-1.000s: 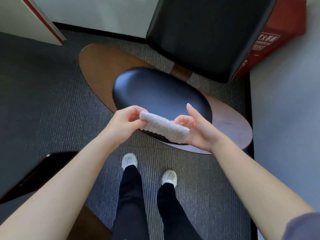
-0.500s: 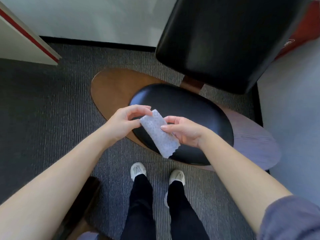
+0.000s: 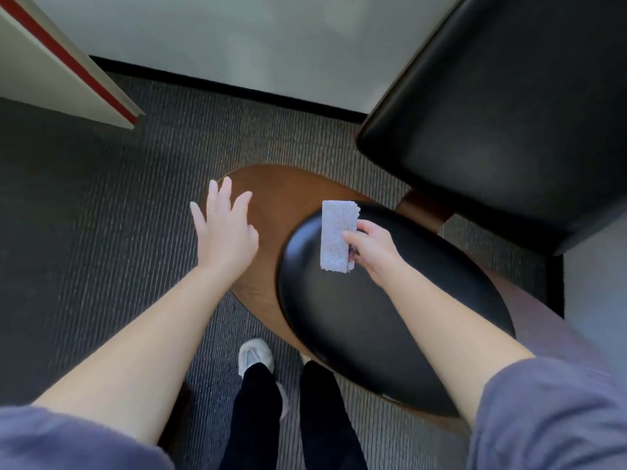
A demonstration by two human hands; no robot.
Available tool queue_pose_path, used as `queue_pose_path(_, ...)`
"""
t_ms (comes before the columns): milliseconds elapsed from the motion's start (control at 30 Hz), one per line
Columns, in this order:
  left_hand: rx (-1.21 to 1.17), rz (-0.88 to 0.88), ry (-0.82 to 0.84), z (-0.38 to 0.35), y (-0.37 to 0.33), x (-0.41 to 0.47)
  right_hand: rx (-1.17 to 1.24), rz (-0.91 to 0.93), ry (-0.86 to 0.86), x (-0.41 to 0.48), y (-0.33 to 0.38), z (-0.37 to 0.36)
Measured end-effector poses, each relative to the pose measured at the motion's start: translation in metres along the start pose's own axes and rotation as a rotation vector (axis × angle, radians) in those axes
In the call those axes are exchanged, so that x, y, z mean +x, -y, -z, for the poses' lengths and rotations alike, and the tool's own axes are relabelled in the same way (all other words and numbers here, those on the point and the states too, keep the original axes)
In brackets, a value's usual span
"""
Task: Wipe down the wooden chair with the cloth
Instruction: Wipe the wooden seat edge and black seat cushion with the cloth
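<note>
I'm looking down at grey ribbed carpet (image 3: 101,239) that fills most of the frame, with a pale wall (image 3: 237,39) and a black baseboard (image 3: 237,91) running across the top. A white panel with a red stripe (image 3: 57,59) juts in at the upper left. The wooden chair (image 3: 271,195) sits at centre right, its brown seat board carrying a glossy black oval cushion (image 3: 373,317), with the black padded backrest (image 3: 502,110) filling the upper right. My right hand (image 3: 373,251) pinches the folded white cloth (image 3: 336,240) by its right edge, over the cushion's upper left rim. My left hand (image 3: 225,228) is spread wide and empty over the wood's left edge; whether it touches, I cannot tell. Below, black trousers (image 3: 271,418) and a white shoe (image 3: 254,356)
</note>
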State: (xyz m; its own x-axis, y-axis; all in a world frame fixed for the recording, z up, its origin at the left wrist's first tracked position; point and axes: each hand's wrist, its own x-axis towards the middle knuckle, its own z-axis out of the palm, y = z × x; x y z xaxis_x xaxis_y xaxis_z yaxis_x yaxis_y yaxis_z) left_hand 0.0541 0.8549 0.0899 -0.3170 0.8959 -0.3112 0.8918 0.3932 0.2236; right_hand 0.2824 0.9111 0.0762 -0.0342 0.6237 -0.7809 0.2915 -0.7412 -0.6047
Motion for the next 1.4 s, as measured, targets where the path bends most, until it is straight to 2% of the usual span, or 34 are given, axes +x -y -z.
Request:
queue_pose_path(267, 0.169, -0.024, -0.02, -0.026, 0.027, 0.068, -0.302, 0.094, -0.309, 0.105, 0.006, 0.002)
queue_pose_path(433, 0.385, -0.078, -0.056, -0.041, 0.031, 0.076, -0.594, 0.169, -0.472, 0.147, 0.005, 0.019)
queue_pose_path(667, 0.474, -0.107, -0.096, -0.049, 0.035, 0.078, -0.685, 0.119, -0.58, 0.201, -0.007, 0.038)
queue_pose_path(733, 0.486, -0.095, -0.104, -0.051, 0.034, 0.079, -0.689, 0.086, -0.565, 0.213, -0.014, 0.039)
queue_pose_path(833, 0.483, -0.077, -0.118, -0.052, 0.033, 0.08, -0.775, 0.137, -0.452, 0.217, -0.032, 0.034)
queue_pose_path(900, 0.478, -0.076, -0.116, -0.052, 0.033, 0.079, -0.828, 0.147, -0.445, 0.217, -0.039, 0.043)
queue_pose_path(1000, 0.479, -0.066, -0.132, -0.052, 0.032, 0.079, -0.89, 0.002, -0.449, 0.227, -0.033, 0.057)
queue_pose_path(1033, 0.483, -0.065, -0.135, -0.053, 0.032, 0.079, -0.912, 0.012, -0.43, 0.23, -0.03, 0.057)
queue_pose_path(1167, 0.491, -0.062, -0.141, -0.055, 0.033, 0.08, -0.965, 0.24, -0.314, 0.222, -0.036, 0.062)
queue_pose_path(1300, 0.482, -0.059, -0.141, -0.056, 0.033, 0.079, -1.005, 0.168, -0.354, 0.223, -0.039, 0.075)
queue_pose_path(1400, 0.479, -0.06, -0.138, -0.056, 0.033, 0.08, -1.005, 0.228, -0.301, 0.222, -0.038, 0.071)
